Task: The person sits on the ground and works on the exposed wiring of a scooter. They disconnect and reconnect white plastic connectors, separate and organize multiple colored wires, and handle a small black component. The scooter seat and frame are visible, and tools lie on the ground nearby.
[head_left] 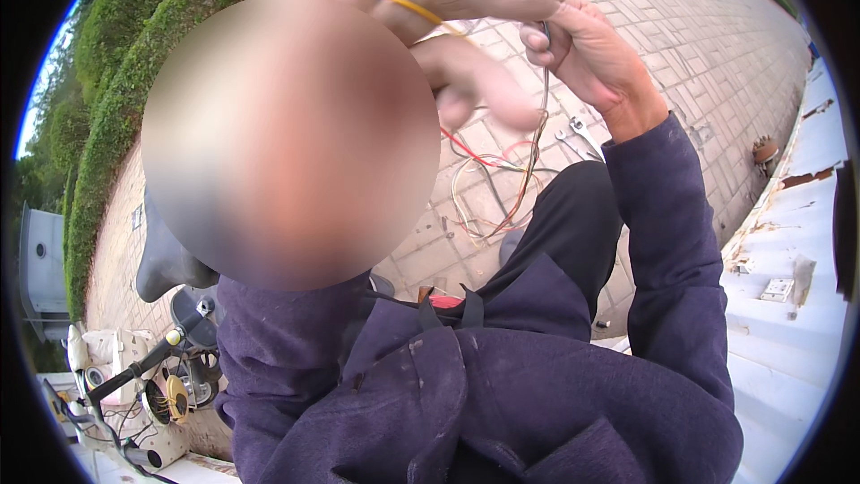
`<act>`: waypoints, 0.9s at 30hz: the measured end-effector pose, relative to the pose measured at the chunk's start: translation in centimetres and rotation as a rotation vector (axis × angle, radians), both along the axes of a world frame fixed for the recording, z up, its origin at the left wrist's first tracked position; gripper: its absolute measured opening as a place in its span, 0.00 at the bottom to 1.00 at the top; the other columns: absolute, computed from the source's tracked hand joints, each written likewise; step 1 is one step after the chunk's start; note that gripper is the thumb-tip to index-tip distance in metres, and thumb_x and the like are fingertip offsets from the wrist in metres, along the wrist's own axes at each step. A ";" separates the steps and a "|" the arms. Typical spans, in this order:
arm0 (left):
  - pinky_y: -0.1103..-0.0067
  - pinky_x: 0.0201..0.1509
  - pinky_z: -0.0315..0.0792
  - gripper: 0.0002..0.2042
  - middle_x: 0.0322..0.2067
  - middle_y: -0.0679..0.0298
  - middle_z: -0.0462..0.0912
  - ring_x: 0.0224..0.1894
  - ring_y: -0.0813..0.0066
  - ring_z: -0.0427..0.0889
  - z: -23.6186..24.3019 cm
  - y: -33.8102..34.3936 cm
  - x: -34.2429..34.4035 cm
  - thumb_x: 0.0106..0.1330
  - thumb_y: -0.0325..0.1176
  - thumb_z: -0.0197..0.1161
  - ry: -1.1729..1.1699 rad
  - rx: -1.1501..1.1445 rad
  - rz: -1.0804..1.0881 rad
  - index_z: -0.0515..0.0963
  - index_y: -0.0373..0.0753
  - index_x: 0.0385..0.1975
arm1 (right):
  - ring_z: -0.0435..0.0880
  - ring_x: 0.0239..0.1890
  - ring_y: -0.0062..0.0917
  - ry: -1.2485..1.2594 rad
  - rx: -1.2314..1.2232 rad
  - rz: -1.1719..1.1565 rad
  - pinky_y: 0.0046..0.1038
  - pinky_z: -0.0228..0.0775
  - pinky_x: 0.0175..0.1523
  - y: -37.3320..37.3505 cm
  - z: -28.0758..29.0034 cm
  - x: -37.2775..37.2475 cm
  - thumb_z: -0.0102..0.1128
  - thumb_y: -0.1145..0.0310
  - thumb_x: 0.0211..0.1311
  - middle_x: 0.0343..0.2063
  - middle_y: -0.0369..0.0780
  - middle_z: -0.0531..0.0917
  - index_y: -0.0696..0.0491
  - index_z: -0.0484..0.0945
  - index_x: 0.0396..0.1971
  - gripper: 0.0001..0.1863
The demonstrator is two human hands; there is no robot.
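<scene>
Currently, right hand pinches a thin wire; tangled wires and wrenches lie below it. Left hand, beside it, blurred: grip cannot be told.

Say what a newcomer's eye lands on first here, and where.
Probably the large round blur left of centre, which hides whatever is behind it. Next, the right hand at upper centre-right, pinching a thin cable above a tangle of coloured wires on the paving, with wrenches to the tangle's right. Then the rust-marked white metal panel along the right edge.
</scene>
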State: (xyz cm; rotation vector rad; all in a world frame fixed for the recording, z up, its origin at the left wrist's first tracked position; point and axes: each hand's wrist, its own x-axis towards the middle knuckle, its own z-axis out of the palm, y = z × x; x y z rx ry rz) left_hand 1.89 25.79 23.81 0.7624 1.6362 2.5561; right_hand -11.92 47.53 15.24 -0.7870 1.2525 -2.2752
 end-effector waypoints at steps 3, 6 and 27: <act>0.80 0.33 0.67 0.27 0.50 0.57 0.77 0.24 0.79 0.73 2.6 -2.4 0.3 0.78 0.39 0.39 0.215 0.059 -0.219 0.51 0.23 0.68 | 0.78 0.34 0.14 0.086 0.038 -0.109 0.18 0.73 0.40 -1.1 1.5 0.4 0.54 0.69 0.70 0.37 0.35 0.79 0.61 0.70 0.58 0.20; 0.81 0.32 0.66 0.27 0.45 0.58 0.80 0.22 0.78 0.73 4.1 -2.8 1.4 0.79 0.38 0.39 0.165 0.094 -0.129 0.52 0.22 0.68 | 0.85 0.38 0.21 0.054 0.044 -0.056 0.25 0.79 0.46 -2.8 2.4 1.5 0.56 0.68 0.69 0.38 0.39 0.83 0.60 0.75 0.53 0.17; 0.85 0.19 0.59 0.22 0.26 0.70 0.75 0.08 0.85 0.63 1.2 -12.7 12.5 0.80 0.40 0.36 0.011 0.067 0.320 0.66 0.29 0.60 | 0.80 0.38 0.16 0.382 0.309 0.307 0.19 0.72 0.44 -15.5 1.2 9.7 0.52 0.67 0.72 0.36 0.36 0.85 0.57 0.79 0.52 0.15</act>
